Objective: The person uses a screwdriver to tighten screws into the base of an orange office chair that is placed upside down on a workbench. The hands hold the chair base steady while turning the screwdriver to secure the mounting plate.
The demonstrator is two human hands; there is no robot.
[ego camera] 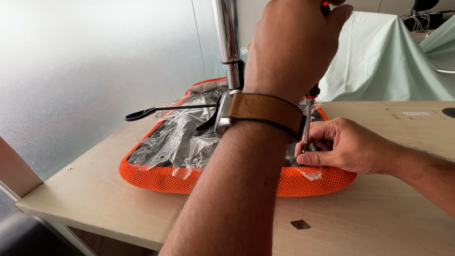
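Note:
An upturned chair seat with an orange mesh edge (156,178) lies on the table, its dark underside covered in crinkled clear plastic (180,137). A chrome column (227,38) rises from the middle of it. My left hand (289,42), with a brown-strapped watch (258,110) on the wrist, grips the red and black handle of a screwdriver (307,116) from above. The screwdriver stands upright with its tip down at the right side of the seat. My right hand (341,148) rests on the seat and pinches the metal shaft near the tip.
A black lever (142,114) sticks out to the left from the seat's mechanism. The pale wooden table (95,189) carries a small dark flat piece (300,224) near its front edge. A pale green cloth (379,57) drapes over something behind. A frosted wall is at the left.

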